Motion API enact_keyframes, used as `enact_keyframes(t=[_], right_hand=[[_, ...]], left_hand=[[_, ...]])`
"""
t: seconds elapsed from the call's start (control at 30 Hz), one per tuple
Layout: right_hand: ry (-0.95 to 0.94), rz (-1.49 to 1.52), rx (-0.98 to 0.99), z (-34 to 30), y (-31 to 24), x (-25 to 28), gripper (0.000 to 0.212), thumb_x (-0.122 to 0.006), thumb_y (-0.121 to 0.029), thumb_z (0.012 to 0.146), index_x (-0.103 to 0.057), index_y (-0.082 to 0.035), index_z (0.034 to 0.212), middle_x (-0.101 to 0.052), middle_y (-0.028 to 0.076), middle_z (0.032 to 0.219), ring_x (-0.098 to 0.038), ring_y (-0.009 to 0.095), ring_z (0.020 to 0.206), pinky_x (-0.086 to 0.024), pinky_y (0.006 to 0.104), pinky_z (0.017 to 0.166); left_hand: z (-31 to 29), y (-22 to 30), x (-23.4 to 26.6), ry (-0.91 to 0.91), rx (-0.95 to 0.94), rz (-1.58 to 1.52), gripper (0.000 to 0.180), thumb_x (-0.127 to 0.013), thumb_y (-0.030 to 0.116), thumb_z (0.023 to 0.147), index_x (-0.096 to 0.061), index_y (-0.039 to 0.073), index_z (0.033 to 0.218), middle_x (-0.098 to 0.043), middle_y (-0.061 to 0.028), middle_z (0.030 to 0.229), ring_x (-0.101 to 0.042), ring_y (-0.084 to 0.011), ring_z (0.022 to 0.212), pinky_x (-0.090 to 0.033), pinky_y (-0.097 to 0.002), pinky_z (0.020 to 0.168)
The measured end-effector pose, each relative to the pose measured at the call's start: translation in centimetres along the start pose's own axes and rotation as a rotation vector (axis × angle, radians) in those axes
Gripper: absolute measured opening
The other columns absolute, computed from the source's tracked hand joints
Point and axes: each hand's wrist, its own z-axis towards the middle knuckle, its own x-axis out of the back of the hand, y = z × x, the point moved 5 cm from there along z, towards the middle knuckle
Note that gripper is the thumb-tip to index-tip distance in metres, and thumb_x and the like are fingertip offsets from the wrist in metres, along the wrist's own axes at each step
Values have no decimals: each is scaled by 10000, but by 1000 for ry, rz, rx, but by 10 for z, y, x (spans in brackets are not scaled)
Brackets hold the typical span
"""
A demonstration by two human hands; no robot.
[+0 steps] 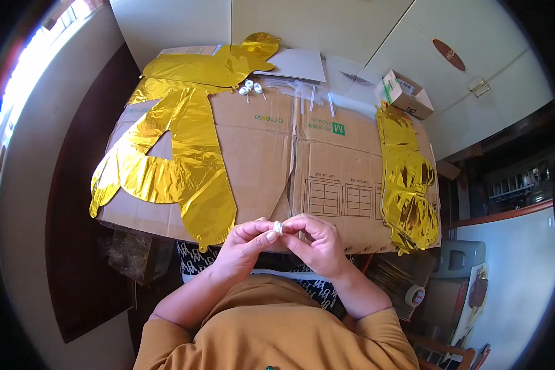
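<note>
Tiny white piece pinched btwn both hands, easy to lose imo

Left hand (246, 243) and right hand (314, 240) are both curled tight, fingertips pressed together on a small white piece (278, 228), right at the near edge of the cardboard (259, 154), over the lap. It's so small that one slip and it prob drops down past that edge. Gold foil balloon (179, 154) lies flat along the left side, another gold balloon (407, 179) at the right edge; more white bits (250, 87) near the far edge.

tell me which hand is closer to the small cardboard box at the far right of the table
Right. The right hand lies below and left of the small cardboard box; the left hand is farther left still.
</note>
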Motion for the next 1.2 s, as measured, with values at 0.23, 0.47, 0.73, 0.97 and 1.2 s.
enact_keyframes(t=[0.23,0.47,0.73,0.97,1.2], right_hand=[[-394,-73,50,15,-7,14,119,-660,-42,816,-647,9,923,-652,114,867,-643,231,779,-510,296,704],[-346,84,-21,34,-13,14,169,-729,-61,777,-658,-26,926,-651,59,882,-624,148,799,-496,280,717],[-379,-33,34,48,-29,10,121,-714,-45,731,-615,-42,801,-607,55,770,-606,174,721,-479,284,657],[-398,-45,-7,84,-22,1,118,-702,-9,724,-595,-48,757,-622,20,746,-591,106,687,-476,246,635],[-83,-124,-431,236,112,21,60,-665,-22,791,-612,5,797,-635,62,701,-610,109,602,-512,249,555]], left_hand=[[-2,10,-2,-65,74,74,129,-579,118,917,-662,24,946,-603,-22,916,-550,-101,909,-408,-251,840],[2,12,-8,-71,115,61,119,-595,134,898,-659,35,892,-583,-25,883,-523,-114,867,-378,-262,806],[15,21,3,-162,169,-15,73,-642,63,866,-685,17,902,-636,-42,913,-581,-124,881,-444,-263,817],[32,43,17,20,155,-175,155,-655,42,850,-655,7,1001,-662,-55,942,-623,-137,864,-487,-253,792],[16,119,37,524,-541,1716,408,-713,234,752,-607,101,1123,-578,-85,1084,-530,-245,1007,-388,-419,893]])
